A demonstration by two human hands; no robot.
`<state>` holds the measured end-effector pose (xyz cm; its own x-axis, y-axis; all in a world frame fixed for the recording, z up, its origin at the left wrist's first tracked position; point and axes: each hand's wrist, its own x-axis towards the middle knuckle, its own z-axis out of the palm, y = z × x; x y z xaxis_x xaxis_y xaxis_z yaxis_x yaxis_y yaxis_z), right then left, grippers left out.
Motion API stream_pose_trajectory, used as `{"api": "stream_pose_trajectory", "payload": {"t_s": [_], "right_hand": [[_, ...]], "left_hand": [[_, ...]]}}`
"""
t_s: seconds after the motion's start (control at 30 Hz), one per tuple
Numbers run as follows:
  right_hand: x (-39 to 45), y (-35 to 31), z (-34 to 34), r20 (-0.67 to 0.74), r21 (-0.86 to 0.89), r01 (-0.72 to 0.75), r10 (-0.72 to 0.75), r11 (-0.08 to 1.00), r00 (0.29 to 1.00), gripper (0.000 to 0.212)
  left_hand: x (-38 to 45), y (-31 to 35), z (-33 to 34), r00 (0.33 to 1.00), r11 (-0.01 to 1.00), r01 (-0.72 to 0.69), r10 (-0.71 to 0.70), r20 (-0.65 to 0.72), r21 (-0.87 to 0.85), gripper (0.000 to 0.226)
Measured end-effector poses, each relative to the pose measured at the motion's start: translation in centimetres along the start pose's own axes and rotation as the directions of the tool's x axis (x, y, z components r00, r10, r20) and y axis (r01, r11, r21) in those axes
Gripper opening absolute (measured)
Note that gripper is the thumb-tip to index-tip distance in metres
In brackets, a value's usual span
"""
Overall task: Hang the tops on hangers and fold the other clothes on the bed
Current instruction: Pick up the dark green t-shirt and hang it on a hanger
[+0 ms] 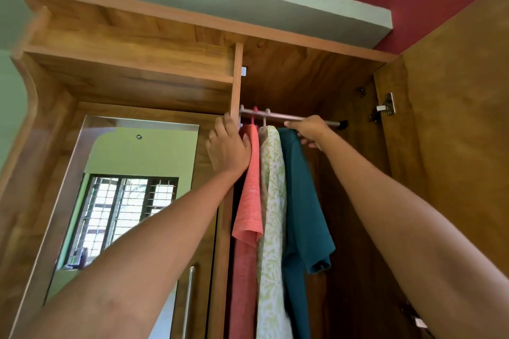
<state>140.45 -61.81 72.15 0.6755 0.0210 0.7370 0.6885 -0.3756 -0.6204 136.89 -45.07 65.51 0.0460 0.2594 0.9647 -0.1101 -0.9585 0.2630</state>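
my right hand point(308, 129) has its grip closed round the teal top point(303, 201) at the rail point(275, 116), seating its hanger. my left hand point(228, 148), fingers relaxed, presses the coral top point(249, 187) aside, making room beside the leaf-print top point(272, 201).

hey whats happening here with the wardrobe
A person is reaching up into an open wooden wardrobe. Three tops hang side by side below its metal rail: a coral pink top, a white top with a green leaf print and a teal top. The right hand grips at the top of the teal one, just below the rail. The left hand rests against the coral top by the wardrobe's divider.
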Motion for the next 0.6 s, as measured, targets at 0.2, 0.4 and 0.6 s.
{"api": "stream_pose_trajectory", "payload": {"t_s": [0.2,0.4,0.6], "right_hand": [[-7.2,4.2,-1.8,-0.161,0.005,0.095,-0.093,0.995,0.983,0.032],[-17.9,10.8,-4.5,-0.129,0.075,-0.046,0.055,0.996,0.99,0.034],[-30.7,18.1,-7.4,-0.152,0.077,-0.239,0.249,0.968,0.957,0.02]], "left_hand": [[-6.9,3.4,-0.8,0.939,0.932,-0.339,0.328,-0.101,-0.129,0.052],[-16.0,6.8,-0.4,0.942,0.727,0.105,0.146,0.302,-0.679,0.032],[-26.0,8.1,-0.8,0.794,0.401,0.533,0.067,0.604,-0.745,0.027]]}}
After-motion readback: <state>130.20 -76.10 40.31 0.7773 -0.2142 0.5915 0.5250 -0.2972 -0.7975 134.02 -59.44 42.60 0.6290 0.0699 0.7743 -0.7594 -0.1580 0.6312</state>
